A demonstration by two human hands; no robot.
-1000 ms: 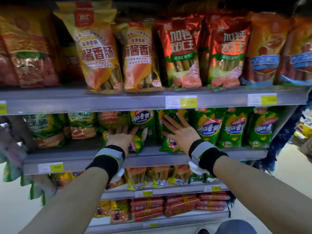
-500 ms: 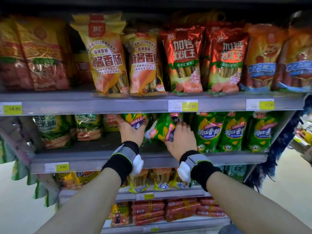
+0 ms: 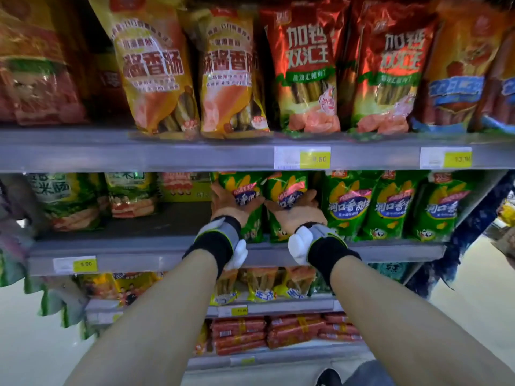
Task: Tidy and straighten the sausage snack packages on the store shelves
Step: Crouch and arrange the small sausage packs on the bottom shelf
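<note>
Two hands are working side by side at the middle shelf (image 3: 390, 250), each wearing a black and grey wristband.

Left hand (image 3: 229, 203): gripping the left green packet (image 3: 245, 196), thumb across its front and the other fingers going round its left edge, out of sight behind the film.

Right hand (image 3: 295, 208): gripping the right green packet (image 3: 287, 190) in mirror fashion, thumb crossing the front, fingers curling round its right edge.

Relation for the coming move: both packets are standing with the long axis running up and down, directly ahead of the palms and between the two hands, touching each other along their inner edges. Each is leaning slightly, tops tipping toward one another. Either hand is equally near its own packet; squaring up is likely needing only a small push back and a twist upright.

Appearance of the packets: glossy green film, yellow corn picture at the top, a dark blue oval label with pale characters at the centre, lower ends sitting at the shelf's front lip.

Row of matching green packets (image 3: 390, 207): standing upright just beside the right hand, faces forward.

Upper shelf (image 3: 167, 154): carrying taller yellow bags (image 3: 156, 65) and red bags (image 3: 306, 65), further back and above.
</note>
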